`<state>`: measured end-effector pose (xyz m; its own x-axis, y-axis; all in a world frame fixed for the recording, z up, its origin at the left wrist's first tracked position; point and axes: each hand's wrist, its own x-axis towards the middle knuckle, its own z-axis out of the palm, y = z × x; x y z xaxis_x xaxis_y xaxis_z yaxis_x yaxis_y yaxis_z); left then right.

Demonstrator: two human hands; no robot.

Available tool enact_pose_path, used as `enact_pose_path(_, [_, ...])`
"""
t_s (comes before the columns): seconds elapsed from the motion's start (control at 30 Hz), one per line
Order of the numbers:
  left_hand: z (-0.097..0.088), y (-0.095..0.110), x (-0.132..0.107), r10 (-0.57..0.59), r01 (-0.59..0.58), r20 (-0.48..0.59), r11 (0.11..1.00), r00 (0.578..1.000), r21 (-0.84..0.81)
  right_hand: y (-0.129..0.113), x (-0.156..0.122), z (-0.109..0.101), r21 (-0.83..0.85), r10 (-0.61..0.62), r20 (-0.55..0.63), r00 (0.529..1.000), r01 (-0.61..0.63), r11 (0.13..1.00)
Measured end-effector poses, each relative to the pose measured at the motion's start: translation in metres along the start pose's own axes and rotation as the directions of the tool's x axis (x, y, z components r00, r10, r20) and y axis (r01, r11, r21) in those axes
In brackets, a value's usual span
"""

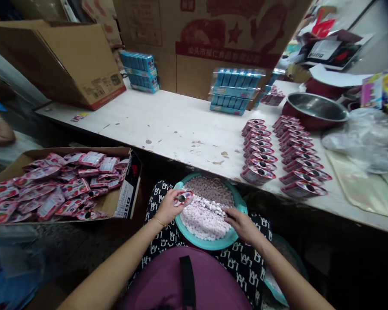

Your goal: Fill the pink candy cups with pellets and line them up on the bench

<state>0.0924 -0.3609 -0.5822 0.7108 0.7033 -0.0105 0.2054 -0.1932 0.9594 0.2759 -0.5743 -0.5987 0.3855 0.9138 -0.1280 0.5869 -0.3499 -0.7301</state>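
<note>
A teal basin (234, 237) full of small pink and white candies (203, 219) rests on my lap. My left hand (168, 207) is closed on a small red-and-white packet (183, 198), held over the basin's left rim. My right hand (241, 224) lies on the candies at the basin's right side, fingers curled into them; whether it holds any is hidden.
Two rows of filled red packets (260, 150) lie on the white table (168, 125), beside a metal bowl (315, 110) and clear plastic bags (364, 137). Blue boxes (234, 90) are stacked at the back. A carton of empty packets (52, 185) sits at my left.
</note>
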Motion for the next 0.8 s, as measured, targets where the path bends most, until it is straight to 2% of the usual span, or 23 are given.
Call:
enact_pose_path(0.07, [0.019, -0.005, 0.004, 0.078, -0.085, 0.064, 0.99, 0.995, 0.113, -0.016, -0.005, -0.017, -0.072, -0.014, 0.026, 1.0, 0.016, 0.997])
enact_pose_path(0.17, [0.041, -0.009, 0.002, 0.112, -0.137, 0.142, 0.974, 0.984, 0.183, -0.042, -0.007, -0.03, -0.298, 0.015, 0.059, 0.998, 0.003, 0.954])
enact_pose_path(0.3, [0.054, -0.011, -0.005, 0.112, -0.145, 0.161, 0.966, 0.981, 0.215, -0.072, -0.004, -0.027, -0.629, 0.045, 0.073, 0.996, 0.011, 0.777])
enact_pose_path(0.37, [0.057, -0.013, -0.008, 0.096, -0.129, 0.159, 0.968, 0.983, 0.216, -0.084, -0.001, -0.022, -0.713, 0.031, 0.084, 0.996, 0.038, 0.7])
enact_pose_path(0.47, [0.059, -0.018, -0.008, 0.088, -0.124, 0.153, 0.962, 0.984, 0.244, -0.095, 0.005, -0.016, -0.757, -0.008, 0.115, 0.993, 0.093, 0.647])
enact_pose_path(0.57, [0.059, -0.026, -0.005, 0.11, -0.151, 0.157, 0.948, 0.981, 0.28, -0.1, 0.006, -0.016, -0.757, -0.022, 0.112, 0.993, 0.1, 0.645])
enact_pose_path(0.67, [0.057, -0.033, -0.001, 0.129, -0.177, 0.173, 0.938, 0.976, 0.297, -0.098, 0.0, -0.024, -0.746, -0.01, 0.094, 0.996, 0.077, 0.661])
enact_pose_path(0.73, [0.054, -0.036, 0.001, 0.127, -0.181, 0.181, 0.929, 0.975, 0.323, -0.087, -0.007, -0.032, -0.737, 0.005, 0.081, 0.997, 0.057, 0.674])
enact_pose_path(0.8, [0.048, -0.037, 0.002, 0.134, -0.193, 0.181, 0.911, 0.974, 0.364, -0.065, -0.012, -0.036, -0.717, 0.034, 0.052, 0.998, 0.014, 0.697])
